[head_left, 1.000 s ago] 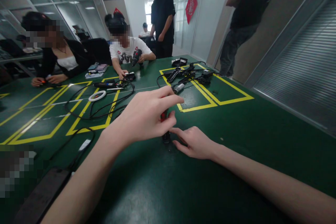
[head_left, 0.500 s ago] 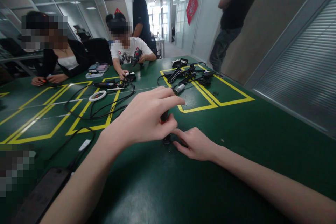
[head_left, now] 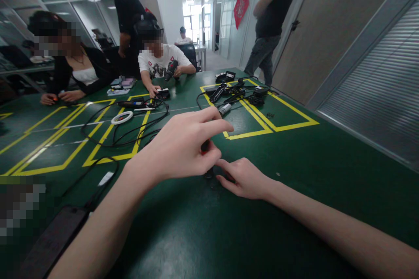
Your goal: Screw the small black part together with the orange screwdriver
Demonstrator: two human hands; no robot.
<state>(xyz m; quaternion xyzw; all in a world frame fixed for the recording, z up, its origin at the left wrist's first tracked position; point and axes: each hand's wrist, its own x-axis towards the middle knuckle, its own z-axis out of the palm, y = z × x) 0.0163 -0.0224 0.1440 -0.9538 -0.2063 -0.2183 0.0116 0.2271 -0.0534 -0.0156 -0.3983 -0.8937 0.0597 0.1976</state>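
Note:
My left hand (head_left: 183, 144) is closed from above around a mostly hidden black-and-red tool handle (head_left: 205, 146), with index finger and thumb towards the right. Its lower end meets a small black part (head_left: 208, 173) low over the green table (head_left: 278, 226). My right hand (head_left: 244, 178) lies just to the right, thumb and index finger pinched at the edge of that black part. Most of the part is covered by my left thumb, so its shape is unclear.
Black cables and a white ring (head_left: 122, 117) lie front left, near a dark phone-like device (head_left: 54, 242). Beyond my hands, a grey cylinder (head_left: 224, 110) and black parts (head_left: 219, 91) lie among yellow tape outlines. Opposite, a co-worker in white holds a power drill (head_left: 171, 70).
My hands keep almost the same pose and place. Behind the table, the standing person at the left has moved left, and the one at the right has also shifted left.

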